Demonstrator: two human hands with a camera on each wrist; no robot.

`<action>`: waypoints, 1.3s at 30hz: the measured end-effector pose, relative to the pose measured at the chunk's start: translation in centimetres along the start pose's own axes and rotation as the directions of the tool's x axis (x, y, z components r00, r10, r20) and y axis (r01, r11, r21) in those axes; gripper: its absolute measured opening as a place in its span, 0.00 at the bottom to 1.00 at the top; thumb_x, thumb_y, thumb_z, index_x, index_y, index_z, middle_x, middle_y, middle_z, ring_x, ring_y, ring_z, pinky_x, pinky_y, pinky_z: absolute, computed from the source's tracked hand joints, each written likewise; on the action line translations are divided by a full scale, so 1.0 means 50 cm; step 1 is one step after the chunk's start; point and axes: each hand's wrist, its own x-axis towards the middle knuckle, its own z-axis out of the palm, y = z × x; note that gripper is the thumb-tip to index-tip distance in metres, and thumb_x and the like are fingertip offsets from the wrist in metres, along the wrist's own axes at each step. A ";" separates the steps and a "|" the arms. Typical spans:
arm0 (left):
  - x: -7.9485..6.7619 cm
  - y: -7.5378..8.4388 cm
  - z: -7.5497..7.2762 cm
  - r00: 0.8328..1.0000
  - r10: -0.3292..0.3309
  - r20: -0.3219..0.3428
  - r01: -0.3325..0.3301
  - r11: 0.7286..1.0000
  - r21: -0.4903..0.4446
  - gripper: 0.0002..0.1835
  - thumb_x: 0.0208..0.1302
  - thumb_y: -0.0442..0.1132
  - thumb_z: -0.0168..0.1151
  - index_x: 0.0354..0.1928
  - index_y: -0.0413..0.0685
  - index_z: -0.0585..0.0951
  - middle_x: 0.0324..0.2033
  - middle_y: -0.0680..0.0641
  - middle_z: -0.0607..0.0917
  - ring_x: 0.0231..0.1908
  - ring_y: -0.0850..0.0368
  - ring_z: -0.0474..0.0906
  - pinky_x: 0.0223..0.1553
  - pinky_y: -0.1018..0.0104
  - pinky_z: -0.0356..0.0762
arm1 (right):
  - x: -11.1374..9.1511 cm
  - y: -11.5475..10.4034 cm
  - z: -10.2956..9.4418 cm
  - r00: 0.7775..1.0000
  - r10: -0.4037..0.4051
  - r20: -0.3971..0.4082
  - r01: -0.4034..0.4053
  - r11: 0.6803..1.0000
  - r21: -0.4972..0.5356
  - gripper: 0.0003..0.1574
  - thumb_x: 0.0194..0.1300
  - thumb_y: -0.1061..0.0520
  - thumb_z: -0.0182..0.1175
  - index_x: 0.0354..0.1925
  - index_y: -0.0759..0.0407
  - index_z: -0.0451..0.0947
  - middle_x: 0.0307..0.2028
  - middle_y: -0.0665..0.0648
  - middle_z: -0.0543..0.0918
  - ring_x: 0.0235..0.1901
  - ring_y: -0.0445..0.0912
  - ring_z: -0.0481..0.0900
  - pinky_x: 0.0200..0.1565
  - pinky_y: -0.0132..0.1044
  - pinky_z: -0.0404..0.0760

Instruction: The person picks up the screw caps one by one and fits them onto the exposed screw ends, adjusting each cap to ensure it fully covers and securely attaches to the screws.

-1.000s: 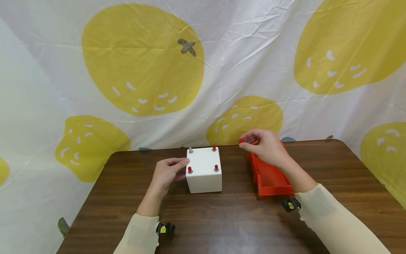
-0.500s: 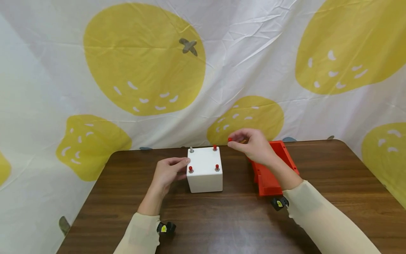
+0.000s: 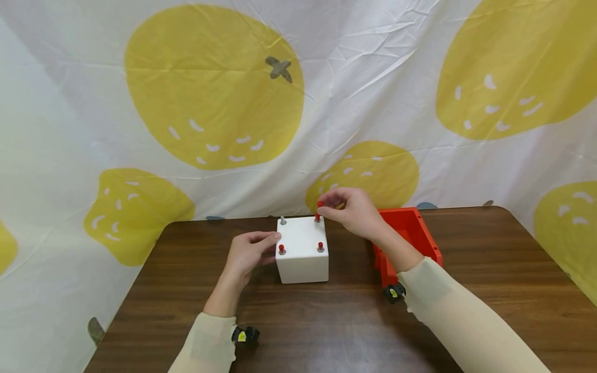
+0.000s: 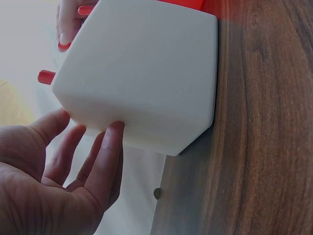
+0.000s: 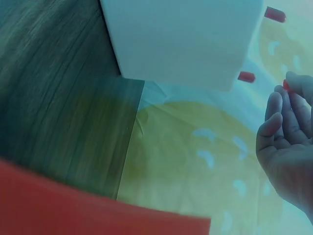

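A white box [image 3: 302, 269] stands on the table with a threaded metal post at each top corner. Small red caps sit on the front-left post [image 3: 282, 248], the front-right post [image 3: 320, 246] and the back-right post [image 3: 317, 217]; the back-left post [image 3: 282, 221] is bare metal. My left hand [image 3: 249, 253] rests against the box's left side, its thumb at the top edge and fairly straight fingertips on the side. Between thumb and fingertips my right hand [image 3: 356, 211] pinches another small red cap [image 5: 286, 85], above the back-right corner of the box.
A red bin [image 3: 422, 228] lies to the right of the box, partly hidden behind my right forearm. The brown wooden table [image 3: 298, 321] ends at a white curtain [image 3: 242, 191] with yellow fruit prints.
My right hand has moved left from over the red bin to the box's back-right corner, carrying the red cap. My left hand has stayed against the box.
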 end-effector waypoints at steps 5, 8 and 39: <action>0.000 0.001 0.000 1.000 -0.007 -0.008 0.007 1.000 0.013 0.16 0.67 0.43 0.77 0.51 0.40 0.90 0.48 0.41 0.89 0.41 0.51 0.89 0.42 0.58 0.91 | 0.017 -0.002 0.020 0.999 -0.036 0.015 0.036 0.999 0.006 0.09 0.66 0.59 0.75 0.45 0.60 0.89 0.35 0.52 0.89 0.35 0.48 0.85 0.37 0.39 0.86; 0.001 0.002 0.001 1.000 -0.011 -0.014 0.011 1.000 0.024 0.16 0.67 0.43 0.77 0.51 0.41 0.91 0.48 0.41 0.89 0.41 0.51 0.88 0.42 0.58 0.91 | 0.025 -0.006 0.032 0.999 -0.038 0.023 0.037 0.999 0.002 0.09 0.67 0.58 0.76 0.44 0.59 0.89 0.35 0.52 0.88 0.34 0.50 0.86 0.35 0.38 0.86; -0.001 0.004 0.000 1.000 -0.011 0.008 0.011 1.000 -0.004 0.18 0.68 0.43 0.77 0.52 0.38 0.90 0.49 0.40 0.89 0.42 0.50 0.88 0.43 0.57 0.91 | 0.081 -0.030 0.116 0.985 -0.031 0.172 0.032 0.999 -0.004 0.10 0.69 0.61 0.73 0.47 0.62 0.90 0.39 0.52 0.91 0.42 0.45 0.87 0.48 0.42 0.86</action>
